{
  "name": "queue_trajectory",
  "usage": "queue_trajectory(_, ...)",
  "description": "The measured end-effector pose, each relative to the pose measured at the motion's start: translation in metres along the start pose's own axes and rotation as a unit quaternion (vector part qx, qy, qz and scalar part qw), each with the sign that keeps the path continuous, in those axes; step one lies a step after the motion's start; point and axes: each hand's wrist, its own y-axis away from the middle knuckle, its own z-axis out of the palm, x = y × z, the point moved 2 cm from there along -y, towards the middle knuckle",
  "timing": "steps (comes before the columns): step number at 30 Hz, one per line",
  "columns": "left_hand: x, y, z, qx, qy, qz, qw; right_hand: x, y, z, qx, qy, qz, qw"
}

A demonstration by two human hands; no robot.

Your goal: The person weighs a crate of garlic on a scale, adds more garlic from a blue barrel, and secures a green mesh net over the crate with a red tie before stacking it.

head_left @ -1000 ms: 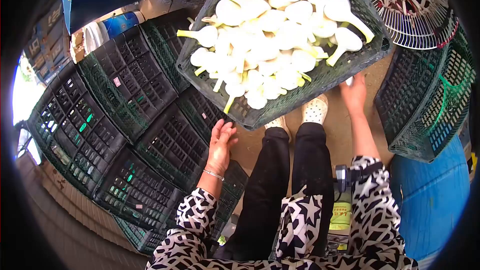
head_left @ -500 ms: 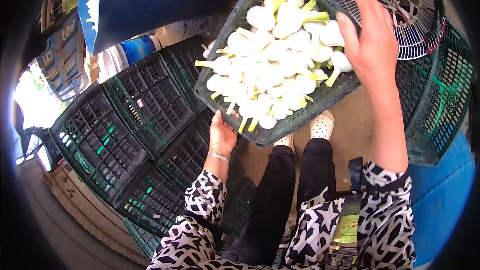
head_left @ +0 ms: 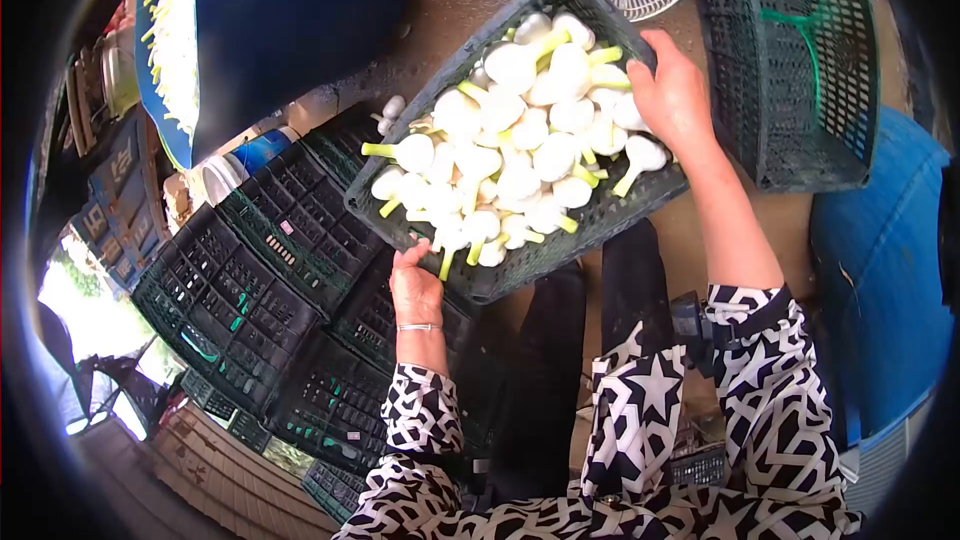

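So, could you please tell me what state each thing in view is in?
Garlic crate: open-topped, filled, held in both hands.
Garlic bulbs: heaped loosely, short stems still on.
Left hand: closed at the crate's near-left corner.
Right hand: closed on its right end, thumb inside.
Crate at right: open, no garlic visible inside.
Crates at left: stacked; contents unclear.
Bracelet: worn on the left wrist.

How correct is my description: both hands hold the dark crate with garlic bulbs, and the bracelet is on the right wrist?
Only the bracelet's side is wrong: the head view shows it at the left hand, on that wrist. Both hands do hold the dark crate with garlic bulbs.
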Motion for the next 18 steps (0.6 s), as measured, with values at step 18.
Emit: queue_trajectory(18,-0.024,0.222,0.050,-0.272,-0.328,0.100,0.899,0.219,0.378,-0.122,0.208,-0.237,0.312,0.896)
